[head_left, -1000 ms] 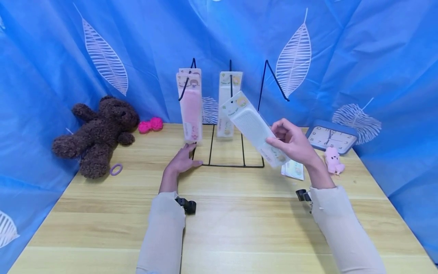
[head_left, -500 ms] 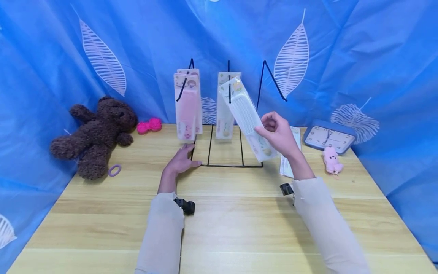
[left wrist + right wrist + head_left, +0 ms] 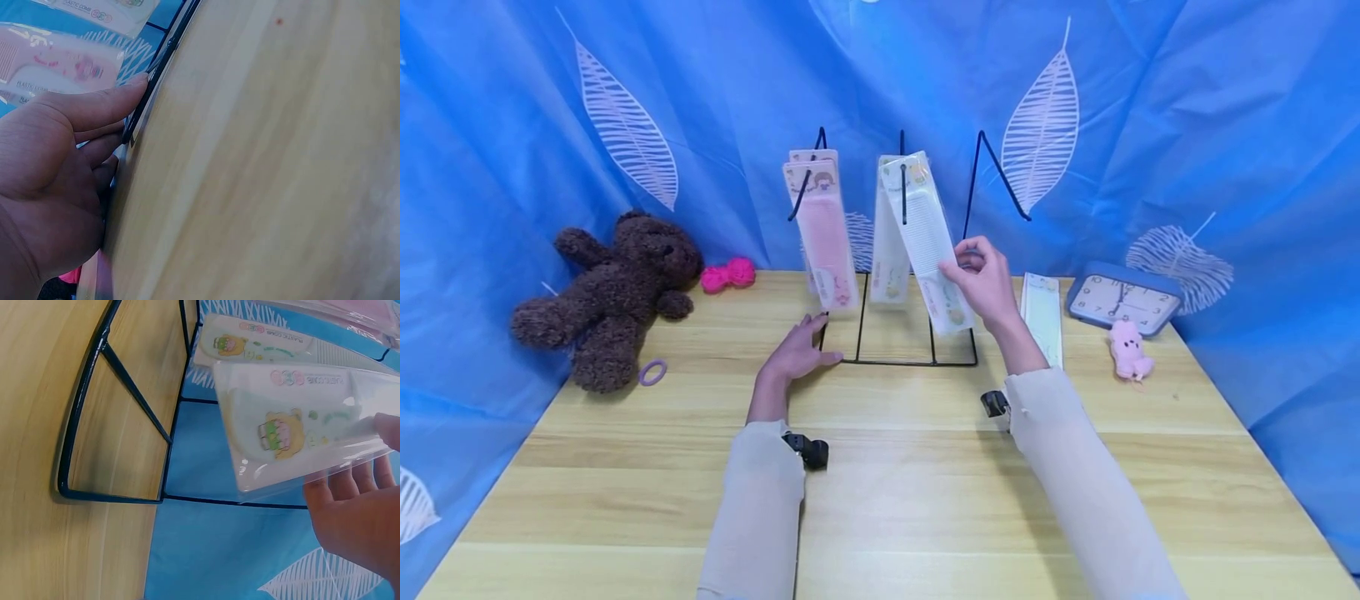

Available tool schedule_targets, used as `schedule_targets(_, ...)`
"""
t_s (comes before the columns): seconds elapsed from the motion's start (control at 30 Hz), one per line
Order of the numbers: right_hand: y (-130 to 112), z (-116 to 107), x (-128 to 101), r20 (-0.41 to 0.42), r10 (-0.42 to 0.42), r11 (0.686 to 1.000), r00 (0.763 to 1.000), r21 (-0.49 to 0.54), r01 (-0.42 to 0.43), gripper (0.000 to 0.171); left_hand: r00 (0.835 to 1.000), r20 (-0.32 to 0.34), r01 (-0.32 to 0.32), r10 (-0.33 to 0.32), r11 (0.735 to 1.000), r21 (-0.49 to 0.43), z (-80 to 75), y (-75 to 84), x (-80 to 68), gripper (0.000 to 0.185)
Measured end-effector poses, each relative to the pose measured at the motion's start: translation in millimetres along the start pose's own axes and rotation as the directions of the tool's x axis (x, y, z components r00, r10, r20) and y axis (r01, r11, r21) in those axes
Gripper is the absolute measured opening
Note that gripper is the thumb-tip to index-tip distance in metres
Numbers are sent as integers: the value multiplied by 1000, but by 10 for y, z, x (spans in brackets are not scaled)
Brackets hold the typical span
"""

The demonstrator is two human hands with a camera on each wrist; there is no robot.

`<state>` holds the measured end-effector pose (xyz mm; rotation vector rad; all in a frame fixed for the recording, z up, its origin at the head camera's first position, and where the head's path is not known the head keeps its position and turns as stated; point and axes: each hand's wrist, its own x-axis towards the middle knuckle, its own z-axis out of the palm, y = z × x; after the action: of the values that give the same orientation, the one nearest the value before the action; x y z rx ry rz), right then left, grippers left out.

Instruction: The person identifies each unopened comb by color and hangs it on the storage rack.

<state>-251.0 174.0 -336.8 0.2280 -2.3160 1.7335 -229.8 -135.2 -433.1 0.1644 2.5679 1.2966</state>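
My right hand (image 3: 985, 279) pinches the lower right edge of a pale green comb in clear packaging (image 3: 928, 250). The pack hangs tilted, its top hole on the middle hook of a black wire display rack (image 3: 887, 363); the hook's tip shows in front of the card. Behind it hangs another green packaged comb (image 3: 889, 250), partly hidden. Pink packaged combs (image 3: 826, 242) hang on the left hook. At the rack's front left base corner, my left hand (image 3: 797, 346) holds the wire between thumb and fingers (image 3: 100, 109).
The right hook (image 3: 1006, 175) carries nothing. Flat packs (image 3: 1042, 312) lie right of the rack, beside a blue clock (image 3: 1123, 296) and a pink plush toy (image 3: 1127, 350). To the left are a brown teddy bear (image 3: 625, 292), a pink bow (image 3: 728, 275) and a purple ring (image 3: 652, 372).
My right hand has moved left with the green packaged comb, bringing its top hole onto the middle hook. The front pink pack now swings slightly right. My left hand has stayed in place.
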Motion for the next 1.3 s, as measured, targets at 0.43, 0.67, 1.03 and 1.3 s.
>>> schedule_targets(0.43, 215, -187, -9, -2, 83, 995, 997, -50, -83, 39, 999, 7, -38, 38, 999, -17, 26, -10, 17, 88)
schedule_targets(0.67, 473, -620, -95, 19, 188, 972, 982, -145, -183, 49, 999, 4, -41, 41, 999, -11, 13, -5, 30, 88)
schedule_targets(1.03, 878, -1295, -230, -19, 423, 869, 906, -276, -411, 75, 1000, 13, 6, -6, 1000, 5, -9, 30, 5, 87)
schedule_targets(1.3, 1050, -1482, -294, 1, 521, 803, 854, -340, -490, 88, 999, -3, -41, 41, 999, -2, 2, -2, 35, 87)
